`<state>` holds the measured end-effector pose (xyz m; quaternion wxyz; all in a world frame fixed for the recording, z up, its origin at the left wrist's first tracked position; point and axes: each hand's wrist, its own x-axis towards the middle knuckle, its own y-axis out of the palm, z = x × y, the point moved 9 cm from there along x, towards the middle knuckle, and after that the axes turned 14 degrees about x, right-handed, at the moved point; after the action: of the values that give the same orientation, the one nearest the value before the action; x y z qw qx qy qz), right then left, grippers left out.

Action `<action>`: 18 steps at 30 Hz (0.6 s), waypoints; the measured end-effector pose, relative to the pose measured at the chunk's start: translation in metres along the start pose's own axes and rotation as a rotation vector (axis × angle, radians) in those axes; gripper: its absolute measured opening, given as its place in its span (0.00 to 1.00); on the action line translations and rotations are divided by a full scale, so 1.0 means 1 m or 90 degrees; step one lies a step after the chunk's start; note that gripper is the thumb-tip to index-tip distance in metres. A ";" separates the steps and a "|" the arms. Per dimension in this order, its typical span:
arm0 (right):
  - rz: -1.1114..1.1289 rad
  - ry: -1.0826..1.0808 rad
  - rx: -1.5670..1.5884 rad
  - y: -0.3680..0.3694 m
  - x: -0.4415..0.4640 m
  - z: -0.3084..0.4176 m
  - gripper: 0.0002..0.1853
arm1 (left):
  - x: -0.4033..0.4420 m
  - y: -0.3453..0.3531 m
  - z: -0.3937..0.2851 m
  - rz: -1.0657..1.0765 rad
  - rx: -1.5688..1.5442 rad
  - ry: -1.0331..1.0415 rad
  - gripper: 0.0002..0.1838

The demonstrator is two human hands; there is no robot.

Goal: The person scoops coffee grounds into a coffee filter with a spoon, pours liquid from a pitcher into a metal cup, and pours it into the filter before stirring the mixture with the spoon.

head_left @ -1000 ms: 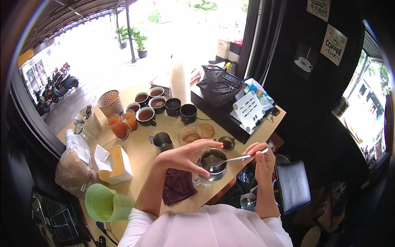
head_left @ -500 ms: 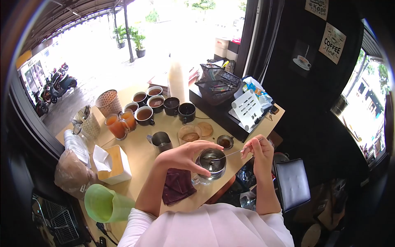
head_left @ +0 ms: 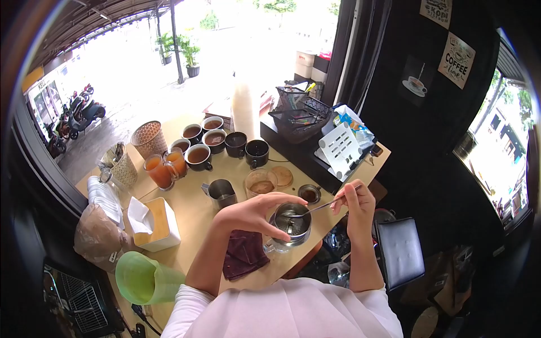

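My left hand (head_left: 256, 217) curves its thumb and fingers round the rim of a round metal filter cup (head_left: 292, 224), which sits on top of a clear glass mug (head_left: 276, 247). Between the fingertips of my right hand (head_left: 356, 207) is the handle of a metal spoon (head_left: 322, 208), its tip inside the filter cup. A small metal dish with brown contents (head_left: 309, 194) stands just beyond the cup. Near my left wrist lie a folded dark red cloth (head_left: 243, 256) and a metal pitcher (head_left: 221, 193).
Several dark cups (head_left: 199, 157) and two orange drinks (head_left: 159, 172) stand farther back. A tub of brown powder (head_left: 261, 183) is beyond my left hand. At left are a tissue box (head_left: 163, 225) and a green pitcher (head_left: 160, 280); a black organizer (head_left: 301, 121) is at the back right.
My right hand has moved slightly up and changed the spoon's angle; the spoon tip has shifted within the filter cup. My left hand stays round the cup.
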<state>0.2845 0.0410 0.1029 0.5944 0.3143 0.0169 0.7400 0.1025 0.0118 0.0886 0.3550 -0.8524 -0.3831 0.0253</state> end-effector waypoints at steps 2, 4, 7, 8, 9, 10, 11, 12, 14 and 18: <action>0.000 0.013 -0.044 0.004 0.000 0.001 0.13 | 0.000 0.000 0.000 -0.002 -0.002 0.003 0.42; 0.004 0.016 -0.047 0.006 0.000 0.001 0.13 | 0.001 -0.001 -0.001 -0.001 -0.002 0.003 0.42; 0.010 0.013 -0.016 0.005 0.001 0.001 0.10 | 0.000 0.000 -0.001 0.000 -0.007 -0.003 0.43; 0.007 0.013 -0.024 0.005 0.001 0.000 0.10 | 0.000 0.000 0.000 0.000 -0.009 -0.001 0.43; 0.004 0.013 -0.031 0.004 0.001 0.000 0.10 | 0.000 0.000 0.000 -0.001 -0.010 0.001 0.43; 0.001 0.017 -0.027 0.004 0.001 0.000 0.10 | 0.001 0.000 0.000 0.000 -0.012 0.001 0.43; -0.001 0.022 -0.023 0.005 0.001 -0.001 0.10 | 0.000 -0.001 -0.001 0.001 -0.014 0.000 0.43; -0.003 0.027 -0.019 0.005 0.001 -0.002 0.10 | 0.000 -0.001 -0.002 0.001 -0.017 -0.001 0.43; -0.017 0.014 -0.049 0.004 0.001 0.003 0.13 | 0.000 0.001 -0.001 0.004 -0.013 -0.004 0.44; -0.059 -0.067 -0.009 -0.006 0.004 0.023 0.15 | 0.001 0.003 0.002 0.025 -0.033 -0.011 0.46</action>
<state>0.3008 0.0379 0.1206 0.6307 0.3474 -0.0053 0.6939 0.1040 0.0123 0.0852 0.3286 -0.8686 -0.3696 0.0300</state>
